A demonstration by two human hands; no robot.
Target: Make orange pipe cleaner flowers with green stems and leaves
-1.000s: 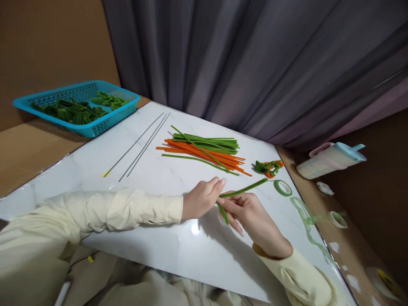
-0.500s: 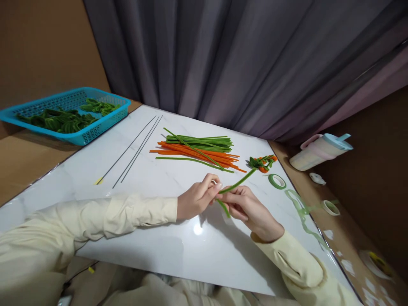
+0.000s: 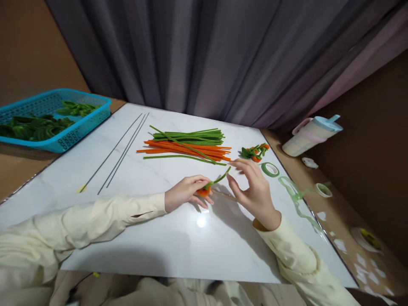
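My left hand (image 3: pixel 188 192) pinches a small orange pipe-cleaner flower (image 3: pixel 204 191) with a green fuzzy stem that slants up to the right. Fingers and thumb apart, my right hand (image 3: pixel 251 189) is just right of the stem's tip and holds nothing. Beyond the hands lies a bundle of green pipe cleaners (image 3: pixel 191 137), with orange pipe cleaners (image 3: pixel 188 149) in front of it. A small pile of finished orange and green pieces (image 3: pixel 256 152) sits behind my right hand, with a roll of green tape (image 3: pixel 270 169) beside it.
Three thin dark wires (image 3: pixel 119 155) lie at the left of the white tabletop (image 3: pixel 153 250). A blue basket (image 3: pixel 84 127) holding green leaf pieces stands far left. On the right are a tumbler (image 3: pixel 307 136), loose green tape strips (image 3: pixel 296 202), another tape roll (image 3: pixel 323 190) and paper scraps (image 3: pixel 340 245).
My right hand has let go of the green stem and opened, moving slightly up. The orange flower now shows in my left hand. The view has shifted a little.
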